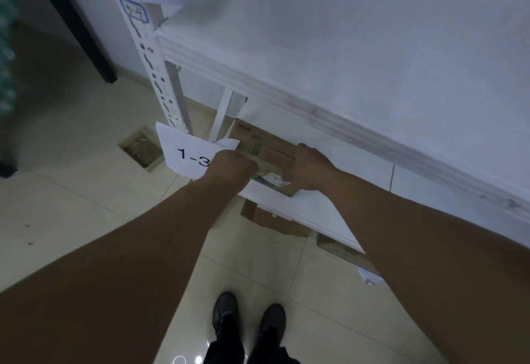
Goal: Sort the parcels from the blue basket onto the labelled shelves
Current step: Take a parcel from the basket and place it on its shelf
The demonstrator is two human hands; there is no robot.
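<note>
The left hand (232, 162) was curled round the near left corner of a flat cardboard parcel (269, 150), and the right hand (308, 170) gripped its right end, fingers bent over the top edge. The parcel sat at the front left of a white lower shelf (304, 207); whether it rested fully on the board could not be told. Just beside the left hand hung a paper label reading 1-3 (185, 152), partly covered by the knuckles. A broad upper shelf (372, 62) overhung the parcel. More brown boxes (275, 221) showed beneath the lower shelf, and dark shoes (226, 309) stood on pale floor tiles (71, 191).
</note>
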